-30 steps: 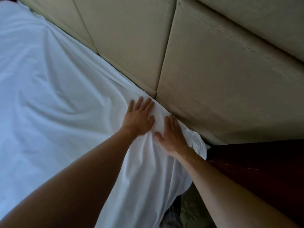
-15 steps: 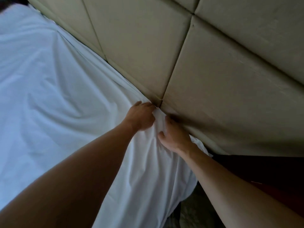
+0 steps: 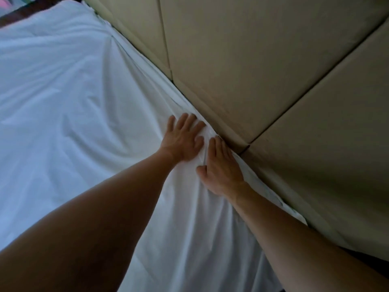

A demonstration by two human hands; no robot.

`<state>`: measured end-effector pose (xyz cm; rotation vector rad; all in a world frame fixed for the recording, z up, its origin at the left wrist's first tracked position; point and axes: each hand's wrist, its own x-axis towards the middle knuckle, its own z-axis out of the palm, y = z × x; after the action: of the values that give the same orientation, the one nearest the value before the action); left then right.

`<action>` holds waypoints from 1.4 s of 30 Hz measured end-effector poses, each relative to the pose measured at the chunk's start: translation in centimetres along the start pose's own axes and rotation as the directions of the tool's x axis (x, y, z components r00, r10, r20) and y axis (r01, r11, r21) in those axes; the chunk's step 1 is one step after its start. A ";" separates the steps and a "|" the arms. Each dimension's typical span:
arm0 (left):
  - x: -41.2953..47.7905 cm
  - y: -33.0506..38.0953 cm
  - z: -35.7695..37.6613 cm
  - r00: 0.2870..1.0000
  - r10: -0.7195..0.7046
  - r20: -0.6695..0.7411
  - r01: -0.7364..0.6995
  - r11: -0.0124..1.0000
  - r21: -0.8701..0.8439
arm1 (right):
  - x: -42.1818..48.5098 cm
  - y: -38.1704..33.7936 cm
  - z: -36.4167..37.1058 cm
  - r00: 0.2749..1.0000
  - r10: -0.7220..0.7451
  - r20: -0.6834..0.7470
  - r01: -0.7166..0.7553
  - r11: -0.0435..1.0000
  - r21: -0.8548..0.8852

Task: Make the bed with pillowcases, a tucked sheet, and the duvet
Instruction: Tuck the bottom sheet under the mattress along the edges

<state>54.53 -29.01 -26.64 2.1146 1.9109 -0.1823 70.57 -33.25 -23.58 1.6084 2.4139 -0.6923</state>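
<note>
A white sheet [image 3: 69,106] covers the mattress, wrinkled toward the head of the bed. Its edge runs down into the gap along the beige padded headboard [image 3: 263,76]. My left hand [image 3: 182,138] lies flat on the sheet with fingers spread, fingertips close to the gap. My right hand [image 3: 221,167] lies beside it with straight fingers along the headboard's lower edge, pressing the sheet. A bunched fold of sheet rises between the two hands. Neither hand grips anything.
The headboard's panels meet at seams just above my hands. A dark strip of floor or furniture [image 3: 362,260] shows at the lower right below the headboard. The bed's far corner [image 3: 63,5] lies at the top left.
Half a second ago both hands had curled fingers digging the sheet into the gap. Now both are flat with straight fingers. The view has shifted further along the headboard.
</note>
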 end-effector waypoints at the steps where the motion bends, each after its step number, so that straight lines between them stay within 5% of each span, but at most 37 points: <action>1: 0.4 -0.2 0.1 1.000 0.002 -0.024 -0.002 1.000 0.005 | 0.6 -0.1 -0.3 0.999 0.021 0.025 -0.021 0.999 0.029; 6: 1.7 -0.2 -0.4 0.996 0.042 -0.078 -0.035 0.995 0.098 | 3.9 -0.5 -1.8 0.989 0.108 0.105 -0.117 0.989 0.089; 11: 2.6 -1.8 -3.9 0.994 0.107 0.033 -0.104 0.992 -0.075 | 2.9 -2.2 -3.2 0.991 0.119 0.055 -0.117 0.993 -0.032; 15: 1.8 -5.1 -5.5 0.973 0.044 -0.224 -0.091 0.975 -0.204 | 4.0 -2.7 -4.3 0.994 -0.106 0.016 0.106 0.993 -0.060; 19: 2.4 -8.4 -4.6 0.999 0.034 -0.007 -0.034 0.997 -0.067 | 8.0 -4.8 -4.3 0.991 -0.122 0.049 0.119 0.991 0.052; 29: 6.1 -8.5 -2.1 0.990 -0.042 -0.133 0.061 0.989 0.137 | 12.4 -6.0 -1.7 0.998 0.042 0.045 -0.051 0.972 0.229; 32: 6.6 -8.1 -1.8 0.988 -0.052 -0.147 0.075 0.984 0.159 | 13.6 -5.4 -3.0 0.985 0.085 0.150 -0.130 0.937 0.326; 38: 7.5 -7.5 -3.1 0.994 -0.099 0.037 0.094 0.988 0.120 | 12.9 -4.7 -3.0 0.985 0.059 0.165 -0.128 0.884 0.450; 42: 6.9 -6.4 -4.1 0.983 -0.128 0.132 0.116 0.988 0.098 | 8.3 -2.3 -2.0 0.996 0.019 0.091 -0.051 0.932 0.358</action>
<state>48.61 -20.68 -25.52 1.9826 1.9851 -0.4362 65.35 -26.10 -24.27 1.6978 2.2882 -1.2323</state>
